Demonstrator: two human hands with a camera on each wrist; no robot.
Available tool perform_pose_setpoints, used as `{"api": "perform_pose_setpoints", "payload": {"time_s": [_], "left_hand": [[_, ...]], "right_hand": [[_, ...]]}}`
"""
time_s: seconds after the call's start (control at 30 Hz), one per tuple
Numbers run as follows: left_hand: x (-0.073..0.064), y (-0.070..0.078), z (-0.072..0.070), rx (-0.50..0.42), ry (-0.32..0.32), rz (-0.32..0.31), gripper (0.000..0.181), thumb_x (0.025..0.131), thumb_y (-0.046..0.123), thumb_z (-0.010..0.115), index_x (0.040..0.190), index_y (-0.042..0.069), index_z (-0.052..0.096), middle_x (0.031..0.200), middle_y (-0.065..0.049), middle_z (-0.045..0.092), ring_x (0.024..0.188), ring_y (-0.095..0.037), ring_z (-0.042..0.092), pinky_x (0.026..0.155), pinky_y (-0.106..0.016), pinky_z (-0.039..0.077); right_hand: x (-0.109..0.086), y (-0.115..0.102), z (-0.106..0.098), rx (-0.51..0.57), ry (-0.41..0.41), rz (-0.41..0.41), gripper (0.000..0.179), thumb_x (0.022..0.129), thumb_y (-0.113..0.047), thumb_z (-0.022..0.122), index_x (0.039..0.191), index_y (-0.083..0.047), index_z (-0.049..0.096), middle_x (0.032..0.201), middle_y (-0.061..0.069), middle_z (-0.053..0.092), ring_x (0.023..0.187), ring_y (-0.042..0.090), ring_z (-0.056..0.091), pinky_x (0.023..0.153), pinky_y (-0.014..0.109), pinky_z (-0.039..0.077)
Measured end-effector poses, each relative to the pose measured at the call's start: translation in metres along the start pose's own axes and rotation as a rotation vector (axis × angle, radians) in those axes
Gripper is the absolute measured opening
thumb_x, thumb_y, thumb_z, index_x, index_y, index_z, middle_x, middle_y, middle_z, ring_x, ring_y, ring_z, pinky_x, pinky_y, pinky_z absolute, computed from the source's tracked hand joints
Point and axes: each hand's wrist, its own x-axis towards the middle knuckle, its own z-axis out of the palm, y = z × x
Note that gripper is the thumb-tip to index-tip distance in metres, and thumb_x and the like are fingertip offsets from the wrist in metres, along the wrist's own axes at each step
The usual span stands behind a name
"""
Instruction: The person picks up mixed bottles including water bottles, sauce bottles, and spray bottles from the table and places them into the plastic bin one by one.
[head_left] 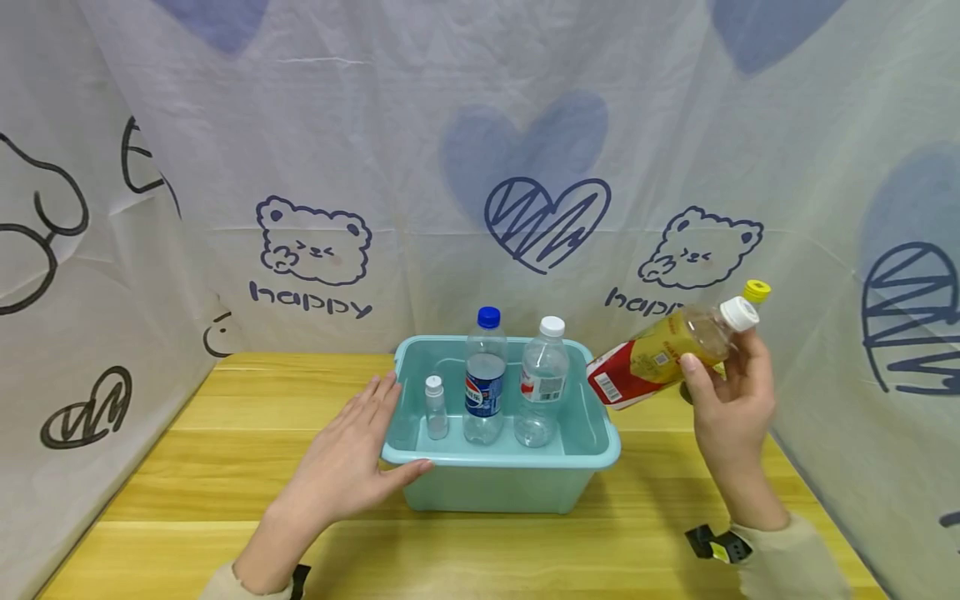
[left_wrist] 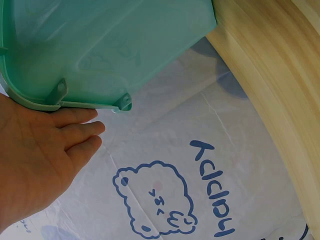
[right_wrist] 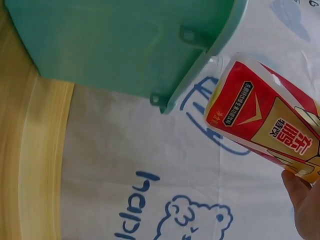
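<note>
A light teal plastic basin [head_left: 498, 461] stands on the table. My left hand [head_left: 341, 454] rests on its left rim, fingers straight and thumb along the front edge; in the left wrist view those fingers lie just under the rim. My right hand [head_left: 731, 400] grips a drink bottle [head_left: 652, 354] with a red and gold label and white cap. Tilted, it has its base toward the basin's right rim. Inside the basin stand a small clear bottle [head_left: 436, 412], a Pepsi bottle [head_left: 484, 383] with a blue cap, and a clear bottle [head_left: 542, 383] with a white cap.
A yellow cap [head_left: 757, 291] shows behind the gripped bottle; the rest of that item is mostly hidden. The wooden table [head_left: 300, 550] meets a white printed cloth [head_left: 420, 167] at the back and both sides.
</note>
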Motion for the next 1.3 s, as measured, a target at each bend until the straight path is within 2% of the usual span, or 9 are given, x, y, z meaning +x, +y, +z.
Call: {"api": "perform_pose_setpoints", "payload": {"time_s": [0.33, 0.57, 1.0, 1.2, 1.3], "left_hand": [[0.000, -0.001, 0.001, 0.009, 0.006, 0.003, 0.111, 0.091, 0.080, 0.053, 0.162, -0.002, 0.027, 0.172, -0.015, 0.019, 0.157, -0.037, 0.025, 0.126, -0.050, 0.028], [0.001, -0.001, 0.002, 0.008, 0.002, 0.003, 0.112, 0.091, 0.080, 0.053, 0.163, -0.002, 0.027, 0.172, -0.015, 0.018, 0.157, -0.037, 0.024, 0.126, -0.050, 0.027], [0.001, 0.000, 0.001, 0.002, -0.001, -0.004, 0.113, 0.090, 0.081, 0.053, 0.163, -0.001, 0.026, 0.172, -0.014, 0.017, 0.157, -0.036, 0.023, 0.126, -0.050, 0.027], [0.001, 0.000, 0.002, -0.001, 0.012, 0.005, 0.112, 0.091, 0.079, 0.055, 0.162, -0.003, 0.028, 0.171, -0.016, 0.020, 0.156, -0.038, 0.025, 0.126, -0.051, 0.028], [0.001, -0.001, 0.002, -0.002, 0.008, 0.002, 0.111, 0.091, 0.079, 0.055, 0.162, -0.002, 0.028, 0.171, -0.015, 0.019, 0.156, -0.037, 0.025, 0.126, -0.051, 0.028]], "right_hand": [[-0.010, -0.002, 0.015, -0.064, -0.140, -0.018, 0.062, 0.091, 0.013, 0.064, 0.149, 0.003, 0.046, 0.144, 0.015, 0.054, 0.127, 0.025, 0.057, 0.103, 0.020, 0.053], [-0.018, 0.004, 0.027, -0.005, -0.229, -0.047, 0.061, 0.090, 0.014, 0.065, 0.147, 0.009, 0.045, 0.145, 0.017, 0.054, 0.127, 0.025, 0.059, 0.101, 0.023, 0.055], [-0.034, 0.004, 0.052, -0.046, -0.347, 0.028, 0.071, 0.080, 0.026, 0.068, 0.145, 0.014, 0.043, 0.139, 0.008, 0.056, 0.126, 0.022, 0.059, 0.100, 0.023, 0.056], [-0.037, 0.004, 0.064, -0.116, -0.446, 0.053, 0.072, 0.078, 0.023, 0.074, 0.144, 0.009, 0.047, 0.138, 0.008, 0.057, 0.125, 0.018, 0.060, 0.099, 0.023, 0.056], [-0.038, 0.003, 0.070, -0.145, -0.500, 0.096, 0.074, 0.079, 0.018, 0.078, 0.145, 0.004, 0.047, 0.140, 0.008, 0.057, 0.126, 0.016, 0.059, 0.100, 0.024, 0.056]]}}
